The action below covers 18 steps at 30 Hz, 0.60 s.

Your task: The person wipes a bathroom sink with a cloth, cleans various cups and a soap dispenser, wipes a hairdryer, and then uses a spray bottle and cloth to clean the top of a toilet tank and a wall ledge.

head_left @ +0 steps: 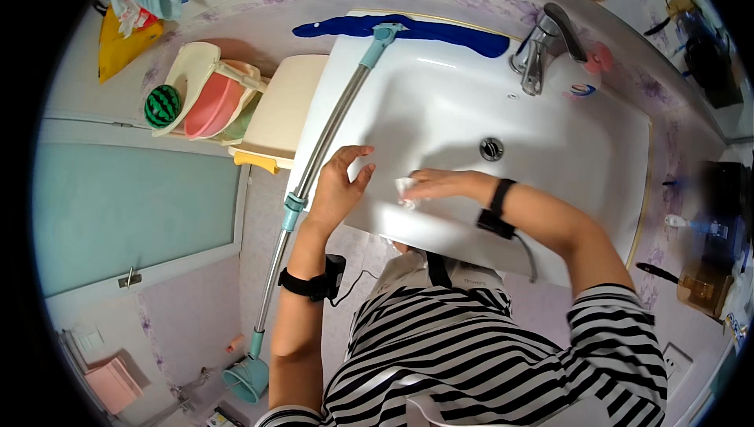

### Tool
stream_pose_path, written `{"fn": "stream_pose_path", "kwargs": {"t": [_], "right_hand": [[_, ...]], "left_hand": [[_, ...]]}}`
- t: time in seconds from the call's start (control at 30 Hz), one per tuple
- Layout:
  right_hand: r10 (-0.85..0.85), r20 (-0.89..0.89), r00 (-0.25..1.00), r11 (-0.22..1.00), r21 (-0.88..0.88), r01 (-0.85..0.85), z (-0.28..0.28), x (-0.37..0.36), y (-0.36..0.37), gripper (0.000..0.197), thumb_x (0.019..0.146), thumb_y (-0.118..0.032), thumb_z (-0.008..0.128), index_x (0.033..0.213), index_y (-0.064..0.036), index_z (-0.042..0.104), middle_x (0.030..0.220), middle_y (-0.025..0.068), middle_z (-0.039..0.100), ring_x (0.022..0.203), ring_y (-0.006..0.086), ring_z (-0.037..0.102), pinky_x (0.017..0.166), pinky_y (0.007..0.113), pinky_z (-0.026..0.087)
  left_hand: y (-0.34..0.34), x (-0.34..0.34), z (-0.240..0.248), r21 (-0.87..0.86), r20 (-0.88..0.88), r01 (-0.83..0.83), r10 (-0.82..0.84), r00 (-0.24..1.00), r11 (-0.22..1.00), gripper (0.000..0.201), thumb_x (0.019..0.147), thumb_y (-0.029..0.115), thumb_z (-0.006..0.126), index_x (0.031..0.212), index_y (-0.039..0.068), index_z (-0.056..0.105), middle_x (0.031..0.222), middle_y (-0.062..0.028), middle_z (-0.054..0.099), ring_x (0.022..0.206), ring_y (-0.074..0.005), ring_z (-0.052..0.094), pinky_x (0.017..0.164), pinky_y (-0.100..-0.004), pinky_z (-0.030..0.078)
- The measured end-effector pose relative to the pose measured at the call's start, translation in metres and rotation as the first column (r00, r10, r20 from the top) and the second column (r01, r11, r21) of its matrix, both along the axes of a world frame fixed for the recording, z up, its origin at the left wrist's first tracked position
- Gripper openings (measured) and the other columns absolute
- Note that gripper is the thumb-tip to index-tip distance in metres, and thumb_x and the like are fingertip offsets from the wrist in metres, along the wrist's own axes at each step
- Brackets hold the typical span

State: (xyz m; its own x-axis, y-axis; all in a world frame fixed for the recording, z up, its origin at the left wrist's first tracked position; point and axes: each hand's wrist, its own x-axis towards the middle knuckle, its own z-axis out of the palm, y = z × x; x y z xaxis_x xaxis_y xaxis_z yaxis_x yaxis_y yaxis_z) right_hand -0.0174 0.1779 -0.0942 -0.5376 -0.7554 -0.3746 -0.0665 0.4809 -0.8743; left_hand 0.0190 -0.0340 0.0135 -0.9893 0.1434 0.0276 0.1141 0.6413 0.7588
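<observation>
My right hand [444, 184] is closed on a small crumpled white tissue [406, 191], held against the near left part of the white washbasin [581, 191]. My left hand [339, 185] hovers by the basin's left edge, its fingers apart and nothing in them. Close beside it runs the silver pole [334, 123] of a flat mop, with teal joints. The mop's long blue head [455, 37] lies across the back rim of the basin. A dark strap with a small black box sits on each wrist.
A chrome tap [537, 54] rises at the basin's back right, with the drain [492, 149] below. Left stand a cream lidded bin [287, 105] and stacked basins [214, 105] beside a watermelon-patterned ball [162, 106]. A teal bucket [247, 380] is lower left; a wooden-coloured brush [701, 290] lies right.
</observation>
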Motion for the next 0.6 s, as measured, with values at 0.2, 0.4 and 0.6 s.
{"fn": "stream_pose_path", "kwargs": {"t": [0.2,0.4,0.6], "right_hand": [[-0.02,0.053,0.998,0.999,-0.028,0.022,-0.018,0.028,0.047,0.03,0.086,-0.032,0.052,0.092,-0.0028,0.061,0.088,0.0132,0.063,0.079,0.0239,0.06,0.073,0.035,0.046],[0.422,-0.311,0.852,0.704,0.704,-0.091,-0.081,0.081,0.216,0.024,0.078,-0.023,0.058,0.092,-0.0051,0.064,0.092,0.0137,0.063,0.082,0.0278,0.059,0.075,0.038,0.047],[0.04,-0.213,0.976,0.928,0.369,0.042,-0.078,0.027,0.135,0.029,0.076,-0.028,0.061,0.086,-0.0002,0.062,0.077,0.0173,0.06,0.073,0.0303,0.058,0.069,0.04,0.046]], "left_hand": [[0.016,-0.011,0.004,0.034,0.057,0.013,-0.015,0.998,0.999,0.024,0.082,0.011,0.061,0.105,0.004,0.059,0.103,-0.0093,0.061,0.091,-0.0202,0.058,0.083,-0.0296,0.044],[0.026,-0.007,-0.002,0.075,0.123,0.0,-0.009,0.992,0.997,0.025,0.081,0.009,0.061,0.105,0.004,0.059,0.104,-0.009,0.06,0.094,-0.0197,0.057,0.084,-0.0301,0.043],[0.015,-0.003,-0.004,0.027,-0.007,0.023,-0.023,1.0,0.999,0.025,0.079,0.007,0.062,0.103,0.002,0.059,0.102,-0.0148,0.06,0.087,-0.0287,0.06,0.073,-0.0316,0.048]]}}
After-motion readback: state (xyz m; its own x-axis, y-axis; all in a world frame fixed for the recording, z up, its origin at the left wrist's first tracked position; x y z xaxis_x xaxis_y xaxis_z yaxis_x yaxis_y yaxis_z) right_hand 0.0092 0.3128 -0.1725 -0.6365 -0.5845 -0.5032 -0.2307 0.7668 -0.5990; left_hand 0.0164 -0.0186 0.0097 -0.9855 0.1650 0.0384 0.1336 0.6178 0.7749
